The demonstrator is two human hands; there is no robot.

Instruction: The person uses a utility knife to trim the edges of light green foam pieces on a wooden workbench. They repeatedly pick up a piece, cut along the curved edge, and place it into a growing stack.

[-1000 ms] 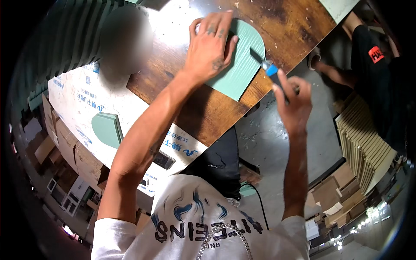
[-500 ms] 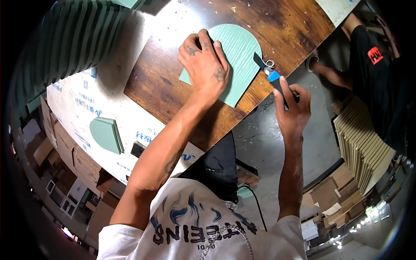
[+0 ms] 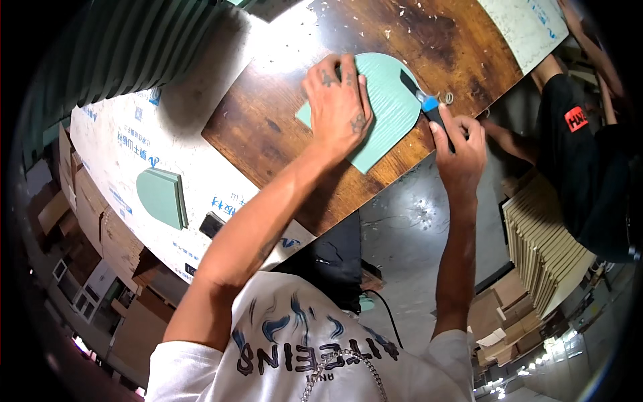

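Note:
A pale green arch-shaped board with a rippled surface lies on a brown wood-grain panel. My left hand rests on its left part, fingers bent and slightly apart, holding it down without gripping it. Closed round the dark handle of a utility knife with a blue part is my right hand. The knife's black blade crosses the board's rounded right edge. Beside the blade sits a small curled shaving. Which part of the blade touches the edge I cannot tell.
A small stack of green arch-shaped pieces and a phone lie on the white printed table. Large green boards stand in a row at upper left. At right, another person stands near stacked tan boards.
The knife has moved up along the board's right edge, its blade now further over the board. In the picture, board and left hand sit further right and slightly lower.

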